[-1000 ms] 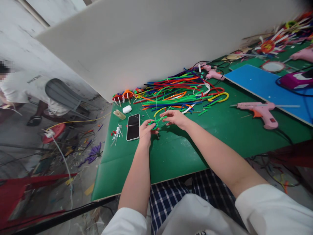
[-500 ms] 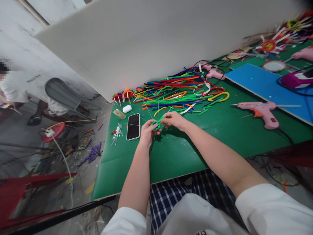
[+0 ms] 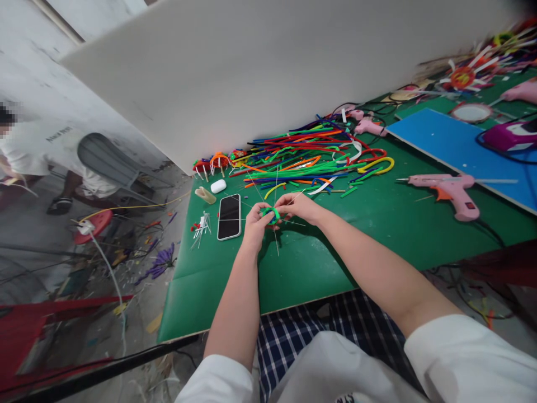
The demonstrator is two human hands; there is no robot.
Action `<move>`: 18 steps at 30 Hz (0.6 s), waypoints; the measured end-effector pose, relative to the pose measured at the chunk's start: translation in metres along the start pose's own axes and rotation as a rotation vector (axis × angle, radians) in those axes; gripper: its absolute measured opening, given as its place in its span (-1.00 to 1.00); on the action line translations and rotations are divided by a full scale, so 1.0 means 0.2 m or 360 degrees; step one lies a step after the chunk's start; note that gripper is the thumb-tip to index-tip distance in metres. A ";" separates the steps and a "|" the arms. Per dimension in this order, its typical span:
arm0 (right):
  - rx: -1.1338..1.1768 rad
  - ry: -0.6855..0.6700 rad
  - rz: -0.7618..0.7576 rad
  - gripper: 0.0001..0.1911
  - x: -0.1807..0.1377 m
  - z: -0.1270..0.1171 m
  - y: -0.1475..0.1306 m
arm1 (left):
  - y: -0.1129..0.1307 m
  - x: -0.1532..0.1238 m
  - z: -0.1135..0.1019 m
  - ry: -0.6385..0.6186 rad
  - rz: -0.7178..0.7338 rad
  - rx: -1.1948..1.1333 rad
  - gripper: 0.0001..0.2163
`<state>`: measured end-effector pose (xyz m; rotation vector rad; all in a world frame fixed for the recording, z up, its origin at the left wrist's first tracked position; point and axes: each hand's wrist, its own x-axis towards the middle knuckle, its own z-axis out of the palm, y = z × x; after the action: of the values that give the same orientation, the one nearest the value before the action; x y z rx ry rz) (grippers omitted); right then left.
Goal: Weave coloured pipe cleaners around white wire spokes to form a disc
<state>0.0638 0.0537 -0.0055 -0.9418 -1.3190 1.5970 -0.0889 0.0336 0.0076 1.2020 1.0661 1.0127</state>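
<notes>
At left hand (image 3: 257, 223), green strand (image 3: 277, 213); earlier straight, now curled

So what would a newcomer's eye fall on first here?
Probably the bright, many-coloured strands heaped before the pale panel. Then the pink glue gun lying on the right, by the blue board. At centre, the left hand and right hand hold a small green piece with thin wires spreading from it.
</notes>
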 end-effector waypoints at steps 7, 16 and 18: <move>-0.0032 -0.0037 -0.0023 -0.80 0.00 0.00 0.01 | 0.00 0.00 0.00 -0.0034 0.0022 0.0069 -0.74; -0.0146 -0.0057 -0.0108 -0.80 0.00 0.00 0.00 | -0.01 -0.01 0.01 0.0018 0.0087 0.0149 -0.76; -0.0176 -0.0059 -0.0122 -0.80 0.01 0.00 0.00 | -0.01 -0.01 0.01 0.0027 0.0101 0.0149 -0.78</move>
<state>0.0623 0.0547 -0.0061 -0.9205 -1.4640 1.5025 -0.0864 0.0309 0.0066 1.3120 1.1047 1.0333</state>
